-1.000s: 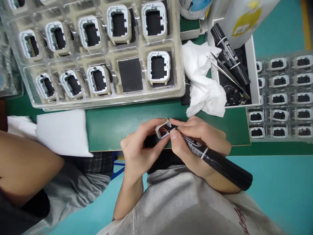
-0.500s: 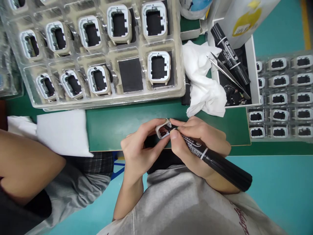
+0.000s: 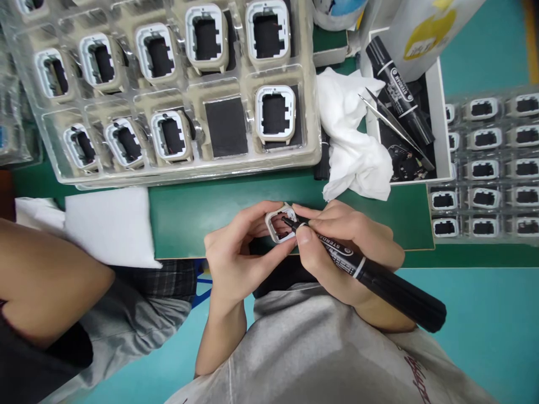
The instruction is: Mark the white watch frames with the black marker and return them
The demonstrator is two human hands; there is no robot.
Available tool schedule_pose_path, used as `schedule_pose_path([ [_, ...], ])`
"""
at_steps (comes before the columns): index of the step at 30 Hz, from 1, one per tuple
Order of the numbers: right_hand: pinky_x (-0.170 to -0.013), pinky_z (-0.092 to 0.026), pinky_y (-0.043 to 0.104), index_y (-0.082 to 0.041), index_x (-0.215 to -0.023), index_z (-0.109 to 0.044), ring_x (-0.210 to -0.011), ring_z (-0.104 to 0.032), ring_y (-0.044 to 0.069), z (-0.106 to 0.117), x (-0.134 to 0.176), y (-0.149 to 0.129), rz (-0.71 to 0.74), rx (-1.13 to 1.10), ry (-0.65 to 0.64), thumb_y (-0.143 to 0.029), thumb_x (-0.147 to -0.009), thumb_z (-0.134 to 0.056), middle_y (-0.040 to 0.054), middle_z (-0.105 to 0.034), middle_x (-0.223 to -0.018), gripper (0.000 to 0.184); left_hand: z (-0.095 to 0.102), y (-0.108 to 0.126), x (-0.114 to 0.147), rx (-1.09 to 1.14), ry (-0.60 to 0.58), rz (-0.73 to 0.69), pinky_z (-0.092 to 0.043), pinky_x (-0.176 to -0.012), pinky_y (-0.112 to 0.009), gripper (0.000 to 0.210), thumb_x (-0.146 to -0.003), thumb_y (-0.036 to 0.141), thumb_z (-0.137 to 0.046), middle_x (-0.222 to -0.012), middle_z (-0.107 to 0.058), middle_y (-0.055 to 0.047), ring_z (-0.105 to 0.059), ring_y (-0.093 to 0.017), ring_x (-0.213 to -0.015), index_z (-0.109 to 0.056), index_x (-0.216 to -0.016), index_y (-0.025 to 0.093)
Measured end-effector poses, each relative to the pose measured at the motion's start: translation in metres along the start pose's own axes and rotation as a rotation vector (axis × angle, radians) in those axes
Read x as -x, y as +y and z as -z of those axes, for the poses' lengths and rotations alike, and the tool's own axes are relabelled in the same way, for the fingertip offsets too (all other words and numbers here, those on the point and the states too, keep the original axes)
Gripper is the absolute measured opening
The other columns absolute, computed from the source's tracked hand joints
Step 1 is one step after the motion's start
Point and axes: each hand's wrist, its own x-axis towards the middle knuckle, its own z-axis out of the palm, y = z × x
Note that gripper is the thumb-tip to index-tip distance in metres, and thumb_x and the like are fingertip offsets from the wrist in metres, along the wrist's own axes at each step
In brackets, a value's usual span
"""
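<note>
Between the thumb and fingers of my left hand is a small beige and white watch case, a hollow frame with rounded corners. A thick black marker pen is gripped in my right hand, its tip at the opening of the case. Whether the tip touches the inner wall I cannot tell. The fingertips of my right hand are close to the case's right edge. Both hands are over the front edge of the green work mat.
Similar cases sit in a clear plastic tray at the back left; one pocket shows bare black foam. White cloth lies beside a white box holding another marker and tweezers. More trays are right. A person's arm is at left.
The watch case has turned so its opening faces up more. The marker has shifted slightly right, its tip drawn back a little from inside the case.
</note>
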Motion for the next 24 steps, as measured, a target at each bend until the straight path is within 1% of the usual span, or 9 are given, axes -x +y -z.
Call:
schedule_pose_path([
  [3,-0.083,-0.089,0.037,-0.033,-0.111,-0.083,-0.077,-0.094,0.023,0.0,-0.002,0.0,0.003,-0.003,-0.006,-0.004,-0.106,-0.091,-0.0062,-0.088,-0.085,0.031,0.001,0.0,0.001,0.041,-0.017,0.037,-0.087,-0.09,-0.032,0.046,-0.107,0.041,-0.113,-0.114,-0.099,-0.003,-0.099,-0.023,-0.093,-0.093,-0.146,0.029],
  [7,-0.077,-0.085,0.034,-0.03,-0.11,-0.083,-0.09,-0.1,0.028,-0.002,-0.004,-0.001,0.014,-0.002,0.005,-0.001,-0.102,-0.092,-0.0023,-0.091,-0.087,0.032,0.002,0.0,0.001,0.093,-0.038,0.072,-0.088,-0.092,-0.034,0.048,-0.106,0.039,-0.114,-0.116,-0.1,-0.003,-0.101,-0.025,-0.097,-0.093,-0.148,0.031],
  [9,-0.075,-0.085,0.036,-0.03,-0.111,-0.083,-0.09,-0.101,0.029,-0.002,-0.003,-0.002,0.006,-0.006,0.0,0.0,-0.101,-0.091,-0.0012,-0.092,-0.089,0.032,0.002,0.001,-0.001,0.124,-0.038,0.076,-0.089,-0.091,-0.033,0.05,-0.104,0.036,-0.115,-0.115,-0.101,-0.003,-0.102,-0.025,-0.097,-0.093,-0.149,0.033],
  [11,-0.076,-0.088,0.04,-0.03,-0.113,-0.083,-0.083,-0.099,0.029,0.0,-0.002,-0.003,-0.015,-0.016,0.012,-0.002,-0.102,-0.09,-0.0006,-0.093,-0.092,0.031,0.002,0.002,-0.003,0.15,-0.031,0.078,-0.089,-0.09,-0.034,0.051,-0.102,0.037,-0.117,-0.115,-0.101,-0.003,-0.102,-0.026,-0.097,-0.093,-0.148,0.032],
  [14,-0.082,-0.091,0.045,-0.03,-0.115,-0.083,-0.072,-0.094,0.028,0.005,0.001,-0.008,-0.065,-0.035,0.035,-0.01,-0.102,-0.096,-0.0019,-0.091,-0.088,0.027,0.001,0.002,-0.005,0.157,-0.012,0.09,-0.089,-0.088,-0.035,0.051,-0.102,0.046,-0.117,-0.113,-0.101,-0.005,-0.102,-0.027,-0.095,-0.093,-0.145,0.03],
  [17,-0.07,-0.086,0.036,-0.03,-0.121,-0.084,-0.078,-0.097,0.029,0.009,0.004,-0.013,-0.158,-0.028,-0.008,-0.018,-0.102,-0.102,0.0024,-0.097,-0.1,0.029,0.001,0.0,-0.006,0.159,0.002,0.096,-0.089,-0.088,-0.034,0.051,-0.105,0.05,-0.115,-0.113,-0.101,-0.006,-0.102,-0.027,-0.096,-0.094,-0.146,0.029],
  [19,-0.064,-0.082,0.034,-0.03,-0.127,-0.084,-0.082,-0.098,0.029,0.009,0.005,-0.015,-0.195,-0.028,-0.027,-0.015,-0.103,-0.101,0.0055,-0.099,-0.113,0.033,0.001,-0.002,-0.007,0.185,0.005,0.077,-0.088,-0.09,-0.031,0.052,-0.104,0.045,-0.116,-0.116,-0.101,-0.006,-0.102,-0.026,-0.098,-0.094,-0.149,0.029],
  [21,-0.068,-0.083,0.036,-0.03,-0.128,-0.085,-0.079,-0.096,0.027,0.006,0.004,-0.013,-0.175,-0.056,-0.016,-0.01,-0.104,-0.095,0.0047,-0.098,-0.111,0.033,0.0,-0.004,-0.008,0.22,0.011,0.038,-0.086,-0.091,-0.028,0.056,-0.101,0.038,-0.118,-0.118,-0.101,-0.006,-0.102,-0.024,-0.097,-0.094,-0.15,0.028],
  [24,-0.083,-0.089,0.042,-0.029,-0.125,-0.085,-0.072,-0.088,0.023,0.002,0.002,-0.007,-0.122,-0.117,-0.025,-0.007,-0.105,-0.09,-0.0004,-0.089,-0.093,0.03,-0.001,-0.006,-0.009,0.243,0.022,-0.007,-0.084,-0.091,-0.025,0.057,-0.1,0.036,-0.119,-0.117,-0.101,-0.006,-0.101,-0.022,-0.094,-0.095,-0.15,0.025],
])
